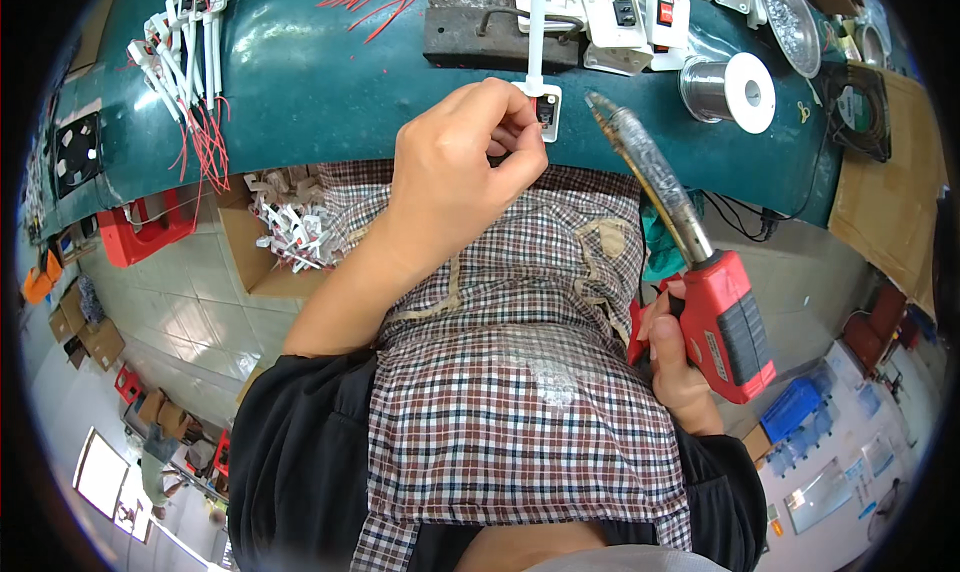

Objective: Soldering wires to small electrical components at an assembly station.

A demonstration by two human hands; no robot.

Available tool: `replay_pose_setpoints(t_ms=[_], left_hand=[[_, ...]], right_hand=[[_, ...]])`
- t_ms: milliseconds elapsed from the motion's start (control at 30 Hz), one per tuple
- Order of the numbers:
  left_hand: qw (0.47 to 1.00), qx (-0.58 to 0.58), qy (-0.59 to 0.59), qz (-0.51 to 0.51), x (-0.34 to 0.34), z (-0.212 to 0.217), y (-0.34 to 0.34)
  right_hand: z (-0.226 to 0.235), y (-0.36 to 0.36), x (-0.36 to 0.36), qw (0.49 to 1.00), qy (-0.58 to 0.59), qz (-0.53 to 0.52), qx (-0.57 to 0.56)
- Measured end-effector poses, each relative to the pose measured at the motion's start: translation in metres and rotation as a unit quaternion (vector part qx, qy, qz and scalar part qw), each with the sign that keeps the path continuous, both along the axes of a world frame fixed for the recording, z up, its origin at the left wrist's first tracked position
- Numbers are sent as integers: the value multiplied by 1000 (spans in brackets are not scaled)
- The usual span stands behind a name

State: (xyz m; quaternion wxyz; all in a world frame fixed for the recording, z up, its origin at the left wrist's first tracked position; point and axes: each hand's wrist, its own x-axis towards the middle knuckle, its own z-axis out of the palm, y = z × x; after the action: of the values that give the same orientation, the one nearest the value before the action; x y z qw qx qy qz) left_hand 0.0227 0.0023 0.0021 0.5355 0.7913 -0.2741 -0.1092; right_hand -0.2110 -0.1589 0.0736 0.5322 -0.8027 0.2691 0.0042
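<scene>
Steady on the Left, Careful on the Right

Brace the left hand [465, 157] low beside the white switch fitting [552, 100], at the near edge of the green table [300, 102], with the white tube [537, 32] running far across the dark metal block [465, 37]. Thumb and forefinger drawn close together at the fitting's left side; cannot tell whether pinching a wire or merely touching the housing. Right hand [682, 372] wrapped around the handle of the red soldering gun [735, 332], tip just right of the fitting, not touching. Best to approach from the right, meet only the metal contact, and hold everything still afterwards (treat the tip as hot, judging by the darkened barrel).

For room, at far left, mind the bundle of tubed fittings [185, 62], with red wires trailing past the near edge. Between bundle and left hand, a broad bare stretch for drawing back. Beyond the fitting, little room, with block and switch pile [620, 22] close. Rightward, only a modest gap before the solder spool [750, 92]; swing the barrel near, not far, clear of the checked apron [530, 372].
</scene>
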Motion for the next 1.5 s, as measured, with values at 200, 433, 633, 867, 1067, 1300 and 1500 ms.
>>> replay_pose_setpoints(t_ms=[200,433,633,867,1067,1300,1500], left_hand=[[1000,9,-12,8,-2,1,-5],[1000,2,24,17,-5,4,-6],[1000,17,-19,15,-5,0,-8],[999,30,-36,15,-4,2,-9],[998,26,-47,16,-4,2,-10],[998,31,-55,11,-4,3,-11],[997,39,-61,9,-3,4,-12]], right_hand=[[-10,4,-8,1000,15,-12,-24],[-16,2,-14,999,49,-6,-22],[-16,3,-10,999,36,-23,-7],[-20,1,-8,999,29,-4,-18],[-19,0,-2,999,27,13,-10],[-11,0,5,999,27,19,-30],[-8,-7,1,993,-6,65,-98]])
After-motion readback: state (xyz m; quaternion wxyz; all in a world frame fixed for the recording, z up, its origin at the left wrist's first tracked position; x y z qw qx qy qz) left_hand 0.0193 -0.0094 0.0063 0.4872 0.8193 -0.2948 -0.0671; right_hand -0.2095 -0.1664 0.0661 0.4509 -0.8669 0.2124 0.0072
